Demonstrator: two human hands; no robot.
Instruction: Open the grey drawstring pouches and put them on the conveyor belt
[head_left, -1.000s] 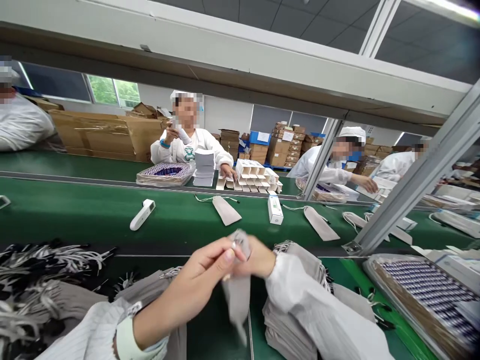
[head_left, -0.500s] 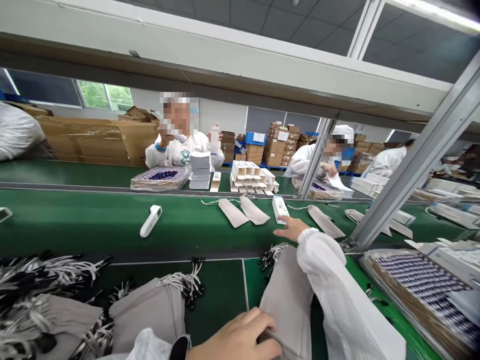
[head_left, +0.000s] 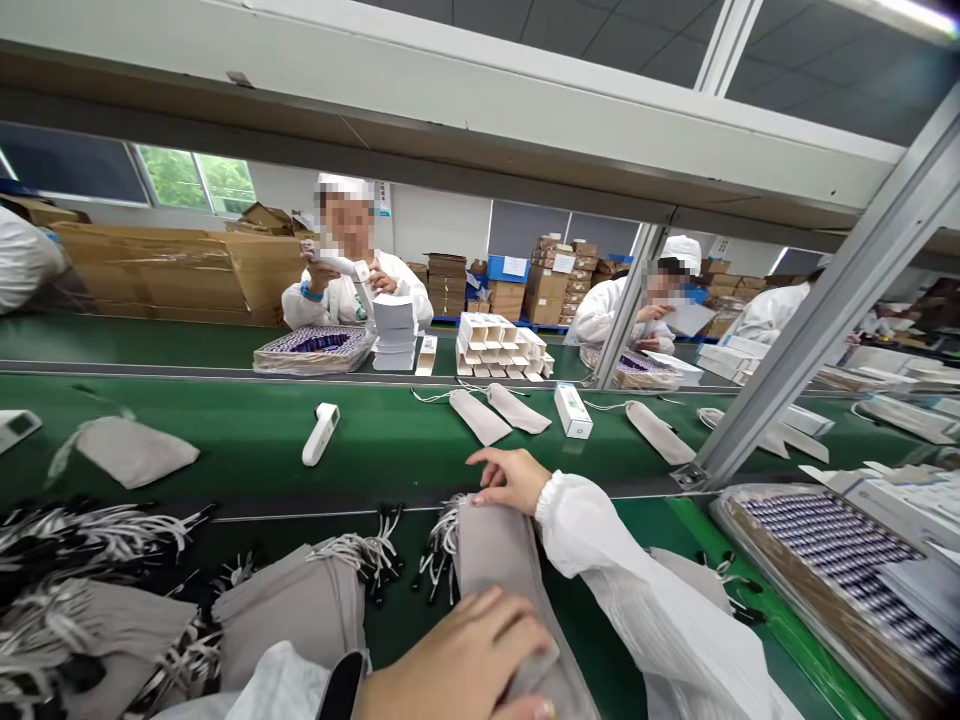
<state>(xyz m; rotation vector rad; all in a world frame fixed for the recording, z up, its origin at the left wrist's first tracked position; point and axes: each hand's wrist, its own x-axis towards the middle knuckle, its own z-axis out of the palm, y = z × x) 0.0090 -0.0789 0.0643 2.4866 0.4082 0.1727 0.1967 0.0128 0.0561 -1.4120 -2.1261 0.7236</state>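
My left hand (head_left: 461, 655) is closed around the near end of a stack of grey drawstring pouches (head_left: 491, 550), with cloth showing between thumb and fingers. At the stack's far end, beside the white cords with black tips, is my right hand (head_left: 514, 480). Its fingers are apart and partly bent over the top edge; I see nothing held in it. Beyond it on the green belt (head_left: 390, 480) lie two flat grey pouches (head_left: 480, 417) and a small white box (head_left: 573, 411). A white handheld thermometer (head_left: 321, 434) lies further left.
More pouch piles (head_left: 292, 620) lie at left, and a single pouch (head_left: 135, 450) is on the belt. A plastic-wrapped tray (head_left: 825, 570) stands at right. A metal post (head_left: 825, 290) and an overhead shelf (head_left: 450, 110) frame the view. Co-workers (head_left: 352, 270) sit opposite.
My right hand has drawn back leftward from the small white box to the stack's far end. The stack has shifted left with my left hand. Another pouch has appeared on the belt at left.
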